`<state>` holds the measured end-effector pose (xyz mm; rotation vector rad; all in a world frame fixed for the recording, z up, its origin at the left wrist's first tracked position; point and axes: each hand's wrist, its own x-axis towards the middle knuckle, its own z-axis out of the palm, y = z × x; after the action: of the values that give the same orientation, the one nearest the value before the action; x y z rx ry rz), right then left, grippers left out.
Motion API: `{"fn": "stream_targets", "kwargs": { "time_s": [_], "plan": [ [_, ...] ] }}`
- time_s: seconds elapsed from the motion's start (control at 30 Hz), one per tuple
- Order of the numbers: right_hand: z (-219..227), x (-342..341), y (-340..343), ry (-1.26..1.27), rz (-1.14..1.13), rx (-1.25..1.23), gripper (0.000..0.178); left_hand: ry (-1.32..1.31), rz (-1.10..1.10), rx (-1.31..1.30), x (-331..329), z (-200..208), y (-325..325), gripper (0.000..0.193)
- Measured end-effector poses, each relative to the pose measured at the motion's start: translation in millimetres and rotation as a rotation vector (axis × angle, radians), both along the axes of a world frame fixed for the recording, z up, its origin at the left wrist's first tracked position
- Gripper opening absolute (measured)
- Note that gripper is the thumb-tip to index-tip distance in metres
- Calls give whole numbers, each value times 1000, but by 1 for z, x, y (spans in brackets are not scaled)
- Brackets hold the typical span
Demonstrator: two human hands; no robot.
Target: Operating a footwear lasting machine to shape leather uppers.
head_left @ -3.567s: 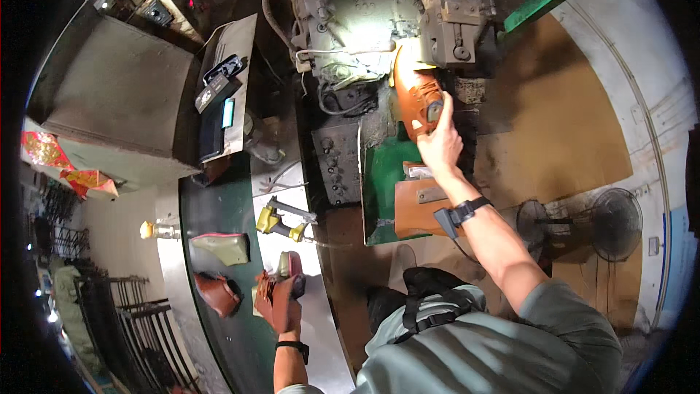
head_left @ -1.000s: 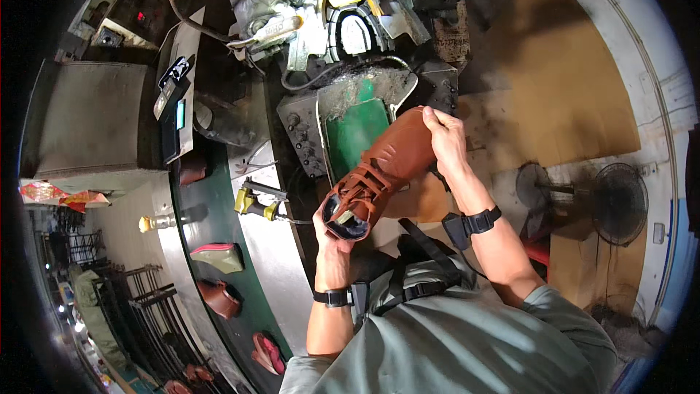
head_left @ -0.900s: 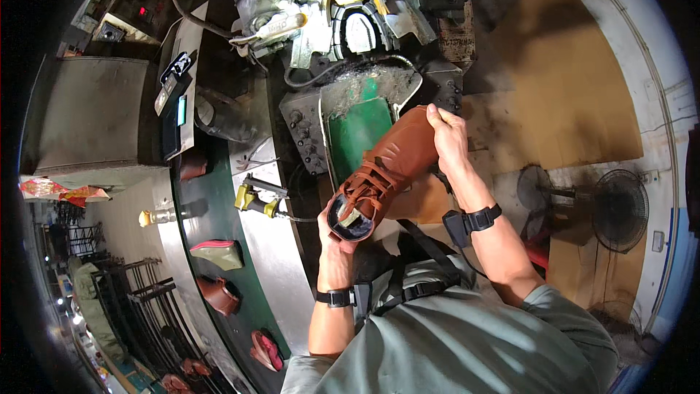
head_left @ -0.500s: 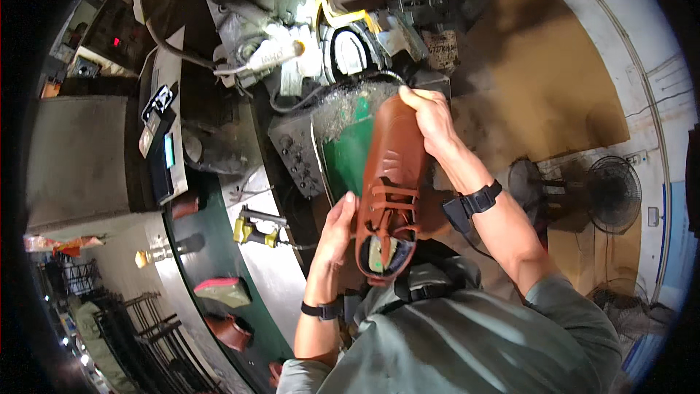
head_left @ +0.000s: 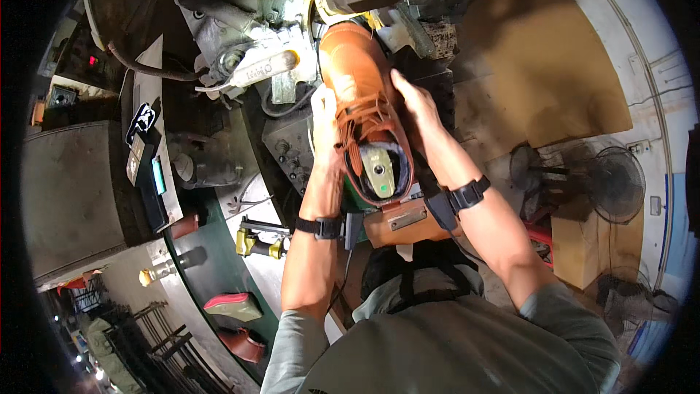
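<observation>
A brown leather lace-up shoe [head_left: 354,66] points away from me, its toe in the lit mouth of a machine [head_left: 292,11], under a yellow bracket [head_left: 316,1]. Through the shoe's ankle opening shows an olive shoe last [head_left: 379,168] with a round hole and a green dot. My left hand [head_left: 325,124] grips the shoe's left side, most fingers hidden behind it. My right hand [head_left: 418,106] is along the right side, its fingers partly hidden by the shoe. Wide brown laces [head_left: 362,109] run across the shoe's front.
A lamp [head_left: 264,69] shines left of the shoe. A knobbed control box [head_left: 288,149] sits below it. On the left bench [head_left: 266,288] lies a nail gun [head_left: 261,239]; beyond are a red-and-olive shoe last [head_left: 235,306] and a brown shoe upper [head_left: 242,344]. A fan [head_left: 615,184] stands right.
The shoe has moved away from me and its toe has entered the machine's mouth. My left hand has moved up along the shoe's side, and my right hand has slid back from the toe.
</observation>
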<state>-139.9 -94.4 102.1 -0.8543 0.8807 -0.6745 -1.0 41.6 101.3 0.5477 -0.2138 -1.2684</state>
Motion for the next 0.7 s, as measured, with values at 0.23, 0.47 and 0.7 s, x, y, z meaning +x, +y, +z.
{"fn": "stream_targets", "kwargs": {
  "time_s": [0.23, 0.47, 0.7],
  "plan": [
    [62, 30, 18, -27, -78, 205, 49, -279, 58, 70, 20, 28, -20, 41],
    [33, 24, 1, 51, -43, 59, 43, -143, 65, 77, 16, 38, -30, 37],
    [62, 27, 1, -39, -44, 207, 43, -7, 56, 13, 18, 29, -30, 33]
  ]
}}
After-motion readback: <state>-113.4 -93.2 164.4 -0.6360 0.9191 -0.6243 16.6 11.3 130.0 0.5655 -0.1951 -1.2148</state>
